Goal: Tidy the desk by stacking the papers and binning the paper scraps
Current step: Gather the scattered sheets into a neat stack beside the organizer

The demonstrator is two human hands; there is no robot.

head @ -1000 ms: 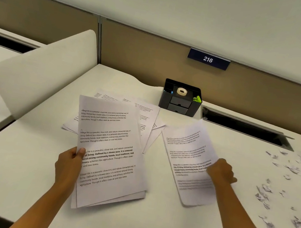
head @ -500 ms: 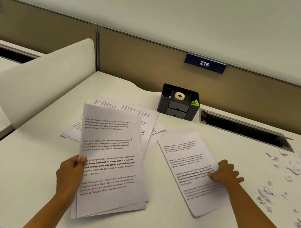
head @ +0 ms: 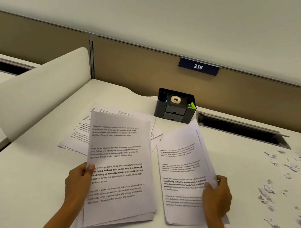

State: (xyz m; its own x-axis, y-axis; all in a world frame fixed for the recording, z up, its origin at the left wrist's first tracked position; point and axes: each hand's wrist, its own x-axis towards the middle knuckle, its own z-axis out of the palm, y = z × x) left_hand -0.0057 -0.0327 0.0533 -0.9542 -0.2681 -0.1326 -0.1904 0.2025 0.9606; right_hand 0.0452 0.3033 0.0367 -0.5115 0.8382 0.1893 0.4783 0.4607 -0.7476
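Gripping papers: left hand, right hand

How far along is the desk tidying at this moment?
Partly done. The left hand holds a stack of several gathered sheets. The right hand grips another page lifted beside it, not yet added. Remaining: loose papers fanned out behind the stack, and scraps scattered at the right of the desk.

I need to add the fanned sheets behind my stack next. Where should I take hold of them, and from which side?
Probably their near-left edge, coming from the left. The fanned sheets lie flat on the desk, so slip under that exposed edge and pinch it. The held stack hides their middle; the organiser stands close behind.
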